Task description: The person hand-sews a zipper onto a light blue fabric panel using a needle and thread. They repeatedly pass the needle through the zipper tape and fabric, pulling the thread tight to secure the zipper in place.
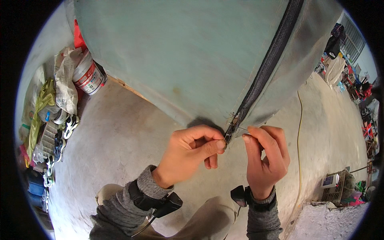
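A large pale green fabric cover (172,52) hangs in front of me, with a long black zipper (267,66) running down it to its lower corner. Frayed threads (233,119) stick out around the zipper's bottom end. My left hand (192,150) pinches that bottom end between thumb and forefinger, its other fingers curled. Just to the right, my right hand (268,154) is closed, thumb against forefinger, on a thin needle-like piece (242,128) that points toward the zipper. Whether it is a needle or stiff thread is too small to tell.
On the left, a white-and-red bucket (89,76), plastic bags (66,80) and several shoes (71,126) line the wall. A yellow cord (300,140) runs along the concrete floor (120,132) at right. A crate (335,188) stands at the lower right, near heaped clutter.
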Motion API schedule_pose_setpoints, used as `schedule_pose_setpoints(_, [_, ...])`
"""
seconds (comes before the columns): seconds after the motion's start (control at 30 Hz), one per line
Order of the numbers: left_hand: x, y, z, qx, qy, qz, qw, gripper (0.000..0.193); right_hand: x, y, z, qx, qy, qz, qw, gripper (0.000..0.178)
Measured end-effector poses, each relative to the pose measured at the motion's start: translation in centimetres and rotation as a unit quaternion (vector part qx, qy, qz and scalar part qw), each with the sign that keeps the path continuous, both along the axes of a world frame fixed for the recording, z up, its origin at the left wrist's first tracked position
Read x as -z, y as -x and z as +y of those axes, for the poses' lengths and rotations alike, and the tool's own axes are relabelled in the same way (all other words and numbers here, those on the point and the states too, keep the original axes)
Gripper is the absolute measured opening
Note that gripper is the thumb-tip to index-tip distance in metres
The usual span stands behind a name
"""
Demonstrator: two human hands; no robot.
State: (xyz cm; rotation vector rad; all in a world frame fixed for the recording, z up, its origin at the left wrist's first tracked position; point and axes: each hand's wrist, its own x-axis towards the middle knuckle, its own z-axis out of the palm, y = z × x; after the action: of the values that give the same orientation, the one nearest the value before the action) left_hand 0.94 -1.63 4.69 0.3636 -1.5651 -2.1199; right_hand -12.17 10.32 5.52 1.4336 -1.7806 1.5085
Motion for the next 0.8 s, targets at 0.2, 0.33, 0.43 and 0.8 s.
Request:
schedule_pose_setpoints(0.2, [-0.7,-0.6,-0.7,0.011,0.004,-0.052,0.999,0.011,1.4,-0.6,0.6,-0.041,-0.011,0.040,0.998,0.028])
schedule_pose_setpoints(0.33, [-1.0,-1.1,-0.9,0.033,0.003,-0.058,0.998,0.007,2.0,-0.9,0.0,-0.056,-0.021,0.085,0.995,0.037])
schedule_pose_setpoints(0.43, [-1.2,-1.4,-0.9,0.041,0.055,-0.060,0.996,0.005,2.3,-0.9,-0.7,-0.047,-0.035,0.130,0.990,0.039])
schedule_pose_setpoints(0.8, [-1.4,-1.1,-1.5,-0.001,0.040,-0.060,0.997,0.015,3.1,-2.7,0.2,0.001,0.018,0.044,0.999,0.028])
